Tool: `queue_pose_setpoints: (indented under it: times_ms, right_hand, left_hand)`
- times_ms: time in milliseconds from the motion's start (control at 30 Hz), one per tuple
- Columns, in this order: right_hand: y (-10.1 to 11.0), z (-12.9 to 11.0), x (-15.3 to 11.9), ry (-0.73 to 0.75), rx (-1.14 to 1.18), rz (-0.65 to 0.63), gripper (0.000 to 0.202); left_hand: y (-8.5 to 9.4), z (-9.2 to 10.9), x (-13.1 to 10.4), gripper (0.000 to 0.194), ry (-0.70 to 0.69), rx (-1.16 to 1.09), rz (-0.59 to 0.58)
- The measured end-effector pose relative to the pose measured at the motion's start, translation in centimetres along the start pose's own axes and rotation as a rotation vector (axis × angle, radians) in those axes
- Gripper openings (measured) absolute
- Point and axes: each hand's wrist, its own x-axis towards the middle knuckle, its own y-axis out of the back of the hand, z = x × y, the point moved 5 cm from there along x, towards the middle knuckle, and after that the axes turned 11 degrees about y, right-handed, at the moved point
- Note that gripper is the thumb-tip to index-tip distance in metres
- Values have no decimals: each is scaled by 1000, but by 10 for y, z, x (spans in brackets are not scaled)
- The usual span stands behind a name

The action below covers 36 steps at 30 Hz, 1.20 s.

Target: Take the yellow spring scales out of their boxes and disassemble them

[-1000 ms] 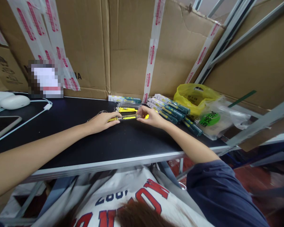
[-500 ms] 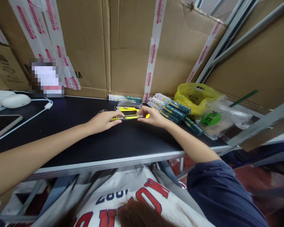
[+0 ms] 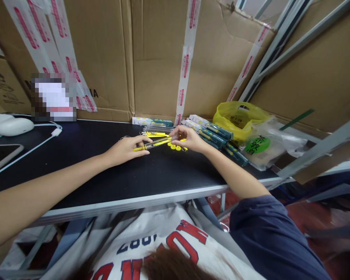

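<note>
A slim pen (image 3: 156, 144) with a clear barrel and yellow parts is held just above the black table, its right end tilted up. My left hand (image 3: 127, 149) is closed around its left, yellow end. With thumb and fingertips, my right hand (image 3: 190, 140) pinches the right end, which the fingers partly hide. Behind the pen lie yellow pen parts (image 3: 156, 135) and several clear tubes (image 3: 156, 128). Small round yellow pieces (image 3: 175, 146) with a thin wire loop rest on the table below my right hand.
Slim printed boxes (image 3: 211, 132) are stacked to the right, and another box (image 3: 152, 121) lies against the cardboard. Beyond them sit a yellow plastic bag (image 3: 236, 120) and a clear bag (image 3: 258, 151). A phone (image 3: 2, 157) and white cable (image 3: 56, 132) lie at left.
The pen's right end has risen, so it now slants instead of lying nearly level. My right hand has moved slightly up with it. The round yellow pieces show more below that hand.
</note>
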Motion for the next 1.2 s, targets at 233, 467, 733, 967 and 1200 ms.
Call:
queue_pose_setpoints:
  times_ms: [233,467,733,967,1200]
  right_hand:
    - [9,7,1,-20,120,27,36]
    - [31,5,4,-70,197,183,40]
    - [52,2,2,-65,332,350,36]
    - [39,-8,4,-70,350,337,37]
    - [26,-14,4,0,154,359,39]
  left_hand:
    - [-1,-1,2,43,-17,-91,6]
    - [-1,-3,2,43,34,-172,-11]
    - [-3,-5,3,39,15,-114,-3]
    - [-1,0,0,37,-43,173,31]
    - [1,-1,-2,34,22,419,36]
